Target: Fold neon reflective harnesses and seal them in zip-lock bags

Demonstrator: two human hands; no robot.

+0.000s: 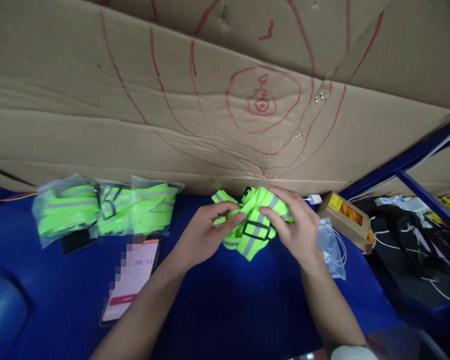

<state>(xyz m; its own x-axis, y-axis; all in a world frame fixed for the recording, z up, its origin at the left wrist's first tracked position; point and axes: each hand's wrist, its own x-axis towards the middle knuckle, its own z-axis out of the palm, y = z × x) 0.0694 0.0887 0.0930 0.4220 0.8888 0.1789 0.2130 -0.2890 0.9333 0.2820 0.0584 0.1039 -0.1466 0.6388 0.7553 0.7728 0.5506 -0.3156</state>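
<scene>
A neon green reflective strap vest (253,220) with grey stripes and a black buckle lies bunched on the blue table (225,310). My left hand (206,232) pinches its left side, fingers closed on the fabric. My right hand (298,225) grips its right side from above, fingers curled round the folds. Both hands hold the bundle just above the table, near the cardboard wall.
Three bagged green vests (105,210) lie in a row at the left. A phone (133,280) with a lit screen rests in front of them. An empty clear bag (330,247) and a small brown box (347,220) sit to the right. Marked cardboard (225,100) stands behind.
</scene>
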